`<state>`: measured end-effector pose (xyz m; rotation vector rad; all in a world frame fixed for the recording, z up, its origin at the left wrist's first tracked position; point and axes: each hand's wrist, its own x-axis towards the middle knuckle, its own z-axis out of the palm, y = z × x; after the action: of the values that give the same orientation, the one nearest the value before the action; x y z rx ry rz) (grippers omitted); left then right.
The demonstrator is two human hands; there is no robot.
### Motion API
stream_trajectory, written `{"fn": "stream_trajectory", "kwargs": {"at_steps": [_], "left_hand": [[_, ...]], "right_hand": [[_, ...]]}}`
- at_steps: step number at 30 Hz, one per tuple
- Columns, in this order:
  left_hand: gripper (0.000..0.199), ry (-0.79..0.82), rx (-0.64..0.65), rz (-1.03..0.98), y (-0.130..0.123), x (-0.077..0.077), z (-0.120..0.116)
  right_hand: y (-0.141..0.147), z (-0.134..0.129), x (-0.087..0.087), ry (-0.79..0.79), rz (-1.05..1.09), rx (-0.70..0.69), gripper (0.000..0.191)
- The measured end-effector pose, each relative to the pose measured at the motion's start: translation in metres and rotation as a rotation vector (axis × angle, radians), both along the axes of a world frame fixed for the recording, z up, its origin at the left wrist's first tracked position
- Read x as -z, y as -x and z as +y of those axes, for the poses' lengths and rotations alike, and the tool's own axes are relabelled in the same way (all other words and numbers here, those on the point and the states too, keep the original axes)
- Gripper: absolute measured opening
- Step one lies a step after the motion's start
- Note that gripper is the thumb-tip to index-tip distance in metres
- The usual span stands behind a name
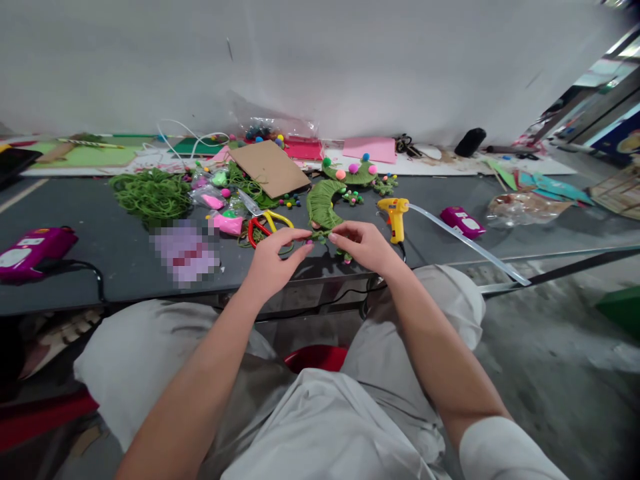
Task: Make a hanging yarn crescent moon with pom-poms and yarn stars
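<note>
Two bare hands are held close together over the near edge of the dark tabletop (425, 243), and a small green piece (319, 236) is caught right between their fingertips. On the left hand (273, 261), some space is left between thumb and forefinger, but whether the piece is actually pinched by that grip can't be told. Same deal with the right hand (367, 245): its fingers are curled in at the piece, with the thumb hidden, so no clear call can be made on that grip either.

Just beyond, a green yarn-wrapped crescent (320, 203) is laid flat, its far part dotted with pompoms (341, 175). Off to the right, a yellow glue gun (395, 219) is parked with a long clear glue stick (467, 243) stuck in its back. On the left, scissors (249, 203) and a messy yarn heap (150, 197) can be spotted.
</note>
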<state>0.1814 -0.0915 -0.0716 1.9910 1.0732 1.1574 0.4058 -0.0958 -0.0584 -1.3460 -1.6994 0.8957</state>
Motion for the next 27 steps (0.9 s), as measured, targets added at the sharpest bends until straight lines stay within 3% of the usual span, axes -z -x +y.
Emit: {"fn": "stream_trajectory", "kwargs": {"at_steps": [6, 13, 27], "left_hand": [[0.023, -0.233, 0.042, 0.224, 0.005, 0.006, -0.009], [0.025, -0.247, 0.011, 0.349, 0.011, 0.012, -0.014], [0.03, -0.268, 0.027, 0.458, 0.024, 0.016, -0.028]], "right_hand": [[-0.002, -0.001, 0.005, -0.046, -0.179, -0.075, 0.024], [0.001, -0.002, 0.01, -0.184, -0.39, -0.125, 0.019], [0.019, -0.018, 0.003, -0.191, -0.595, -0.138, 0.014]]}}
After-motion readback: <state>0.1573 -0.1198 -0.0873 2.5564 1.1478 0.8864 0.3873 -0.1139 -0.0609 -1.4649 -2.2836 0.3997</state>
